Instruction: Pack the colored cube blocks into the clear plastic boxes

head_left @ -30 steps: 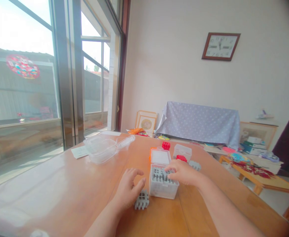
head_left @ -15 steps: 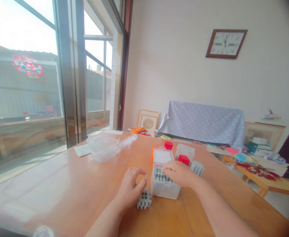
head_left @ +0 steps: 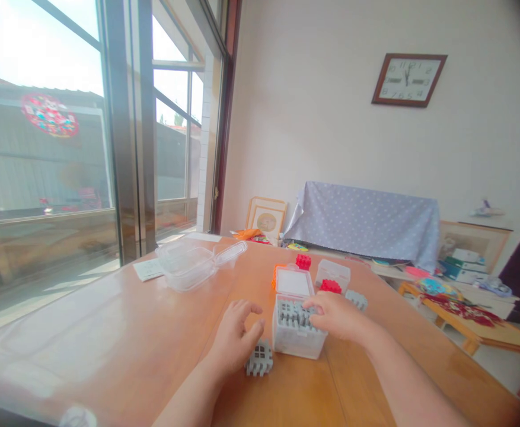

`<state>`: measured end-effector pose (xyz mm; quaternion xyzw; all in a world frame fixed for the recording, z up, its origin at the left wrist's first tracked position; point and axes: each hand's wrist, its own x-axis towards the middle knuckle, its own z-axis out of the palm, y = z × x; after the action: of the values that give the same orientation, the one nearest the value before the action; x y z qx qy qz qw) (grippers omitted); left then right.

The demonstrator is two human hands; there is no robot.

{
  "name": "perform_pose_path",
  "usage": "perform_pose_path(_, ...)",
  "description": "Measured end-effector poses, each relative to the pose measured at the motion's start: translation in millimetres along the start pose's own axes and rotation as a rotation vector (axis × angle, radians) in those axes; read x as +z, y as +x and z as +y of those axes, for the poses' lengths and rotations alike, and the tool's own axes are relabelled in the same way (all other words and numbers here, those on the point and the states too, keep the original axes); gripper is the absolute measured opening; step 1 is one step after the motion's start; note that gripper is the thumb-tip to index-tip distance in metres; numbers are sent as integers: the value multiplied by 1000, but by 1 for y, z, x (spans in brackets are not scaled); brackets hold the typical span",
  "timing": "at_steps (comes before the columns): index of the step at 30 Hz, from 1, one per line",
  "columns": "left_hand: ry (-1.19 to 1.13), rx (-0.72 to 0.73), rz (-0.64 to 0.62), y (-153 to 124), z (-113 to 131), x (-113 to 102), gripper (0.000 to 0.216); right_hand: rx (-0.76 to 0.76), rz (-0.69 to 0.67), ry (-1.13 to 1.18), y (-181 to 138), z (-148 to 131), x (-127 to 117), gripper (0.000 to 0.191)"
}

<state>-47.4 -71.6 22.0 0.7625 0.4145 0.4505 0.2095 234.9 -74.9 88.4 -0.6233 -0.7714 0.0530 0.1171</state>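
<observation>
A small clear plastic box [head_left: 296, 342] stands open on the wooden table [head_left: 108, 332], filled with grey interlocking blocks [head_left: 292, 313]; its white lid [head_left: 292, 282] is flipped back. My right hand [head_left: 336, 315] rests on the box's right top edge, fingers curled onto the grey blocks inside. My left hand [head_left: 235, 338] lies on the table just left of the box, fingers loosely spread, holding nothing. A loose grey block [head_left: 260, 359] sits by my left thumb.
Behind the box are a red block [head_left: 303, 261], another red block [head_left: 330, 286], a second small clear box [head_left: 332, 274] and a grey block [head_left: 356, 299]. A larger empty clear container [head_left: 188, 265] and a paper slip [head_left: 147, 270] lie at the left. A low cluttered table [head_left: 459, 308] stands at the right.
My right hand has shifted slightly right across the top of the box, uncovering more of the grey blocks. My left hand has stayed in place.
</observation>
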Motion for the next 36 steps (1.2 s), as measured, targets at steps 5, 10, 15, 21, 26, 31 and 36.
perform_pose_path(5,-7,0,14,0,0,0,16,16,18,2,-2,5,1,36)
perform_pose_path(10,-10,2,13,0,1,0,17,4,64,44,-2,-1,-1,34)
perform_pose_path(15,-34,-7,5,1,0,1,17,-68,13,67,1,-22,2,33)
perform_pose_path(21,-65,-38,-24,0,-4,3,19,-42,-25,17,4,-39,2,25)
perform_pose_path(26,-77,-67,-103,-2,-2,-1,22,12,64,71,-6,-47,1,26)
perform_pose_path(31,-71,-61,-250,-10,3,-11,40,-4,115,215,-27,-62,15,26)
perform_pose_path(36,-61,-52,-306,-20,5,-18,64,-12,103,312,-46,-71,36,27)
